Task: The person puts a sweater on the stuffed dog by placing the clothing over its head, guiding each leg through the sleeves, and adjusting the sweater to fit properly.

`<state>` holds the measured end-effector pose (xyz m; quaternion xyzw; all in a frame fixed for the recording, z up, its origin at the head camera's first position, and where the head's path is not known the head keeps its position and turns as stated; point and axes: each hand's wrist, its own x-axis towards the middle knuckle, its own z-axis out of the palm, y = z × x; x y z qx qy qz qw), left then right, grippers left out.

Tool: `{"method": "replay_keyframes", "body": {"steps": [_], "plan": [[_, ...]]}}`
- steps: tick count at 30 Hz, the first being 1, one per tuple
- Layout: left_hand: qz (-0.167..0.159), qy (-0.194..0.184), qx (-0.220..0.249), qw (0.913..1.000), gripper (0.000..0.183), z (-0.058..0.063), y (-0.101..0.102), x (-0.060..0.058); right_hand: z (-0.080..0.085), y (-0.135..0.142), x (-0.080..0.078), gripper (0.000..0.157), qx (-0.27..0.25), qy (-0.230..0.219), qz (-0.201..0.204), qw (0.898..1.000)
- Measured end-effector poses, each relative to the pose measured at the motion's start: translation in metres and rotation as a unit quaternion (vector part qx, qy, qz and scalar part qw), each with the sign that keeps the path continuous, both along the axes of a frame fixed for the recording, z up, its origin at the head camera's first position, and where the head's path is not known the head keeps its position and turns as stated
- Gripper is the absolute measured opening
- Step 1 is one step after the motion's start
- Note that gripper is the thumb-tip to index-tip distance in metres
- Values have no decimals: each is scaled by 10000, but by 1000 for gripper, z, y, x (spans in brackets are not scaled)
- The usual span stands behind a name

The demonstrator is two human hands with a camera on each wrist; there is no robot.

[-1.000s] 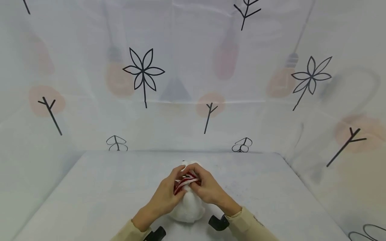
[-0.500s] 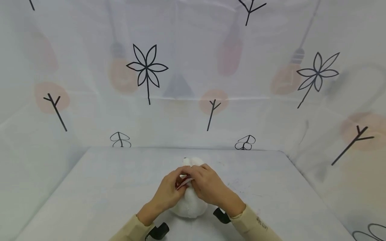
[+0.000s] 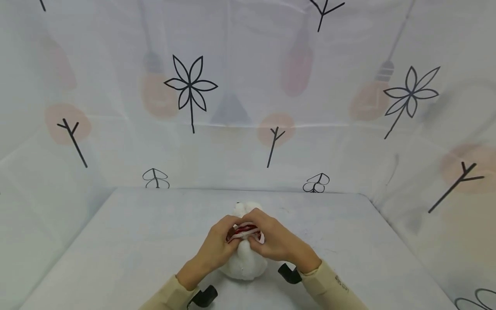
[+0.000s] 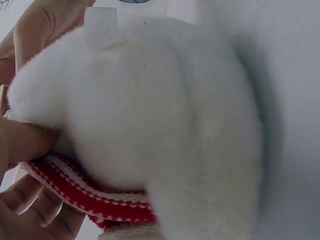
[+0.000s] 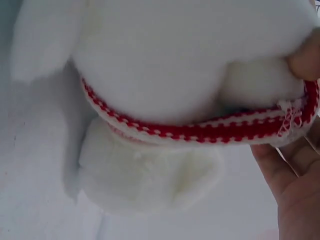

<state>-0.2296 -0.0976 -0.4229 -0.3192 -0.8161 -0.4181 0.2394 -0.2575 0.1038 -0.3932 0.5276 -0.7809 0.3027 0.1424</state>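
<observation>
A white plush toy [image 3: 245, 263] stands on the table between the two hands. Round its neck runs a red-and-white striped knitted band [image 3: 245, 230], also seen close up in the right wrist view as a band [image 5: 200, 132] between body and head [image 5: 145, 172]. My left hand [image 3: 217, 244] holds the band's left side between thumb and fingers. On the other side my right hand [image 3: 276, 239] pinches it, thumb inside and fingers behind. A small white label [image 4: 100, 29] sticks out of the plush in the left wrist view. Both hands partly hide the toy's upper part.
The table [image 3: 155, 224] has a white covering. Behind it hangs a pale cloth backdrop [image 3: 232, 159] printed with black plants and light bulbs. Dark wrist devices [image 3: 290, 274] sit at both cuffs.
My right hand covered much of the band half a second ago; it has since drawn outward to the right, so the band's stretched loop shows again. The left hand keeps its hold.
</observation>
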Motion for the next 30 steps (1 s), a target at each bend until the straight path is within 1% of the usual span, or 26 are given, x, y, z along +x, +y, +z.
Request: {"method": "replay_keyframes", "body": {"steps": [3, 5, 8, 10, 14, 17, 19, 24, 26, 30], "plan": [[145, 53, -147, 9998, 37, 1, 2, 1, 0, 3, 0, 47, 88, -158, -72, 9998], [250, 58, -264, 9993, 36, 1, 3, 2, 0, 5, 0, 47, 114, -168, -115, 9997], [399, 104, -391, 9984, 37, 0, 3, 3, -1, 6, 0, 42, 76, -93, -124, 9999], [453, 140, -423, 9980, 39, -1, 3, 3, -3, 5, -1, 38, 24, 39, -110, 9999], [392, 65, -457, 9982, 45, 0, 3, 6, -6, 5, -1, 34, -121, 261, -60, 9996], [341, 31, -475, 9983, 51, 1, 4, 7, -7, 5, -1, 32, -295, 329, -33, 9990], [409, 131, -451, 9981, 51, 1, 5, 7, -8, 6, -1, 31, -412, 359, -56, 9985], [774, 524, -355, 9950, 44, 0, 5, 8, -8, 5, -2, 30, -597, 531, -80, 9968], [877, 598, -360, 9937, 41, -1, 5, 9, -8, 4, -2, 30, -641, 599, -49, 9961], [1009, 607, -472, 9919, 39, -4, 5, 10, -9, 3, 0, 29, -681, 662, -29, 9955]]}}
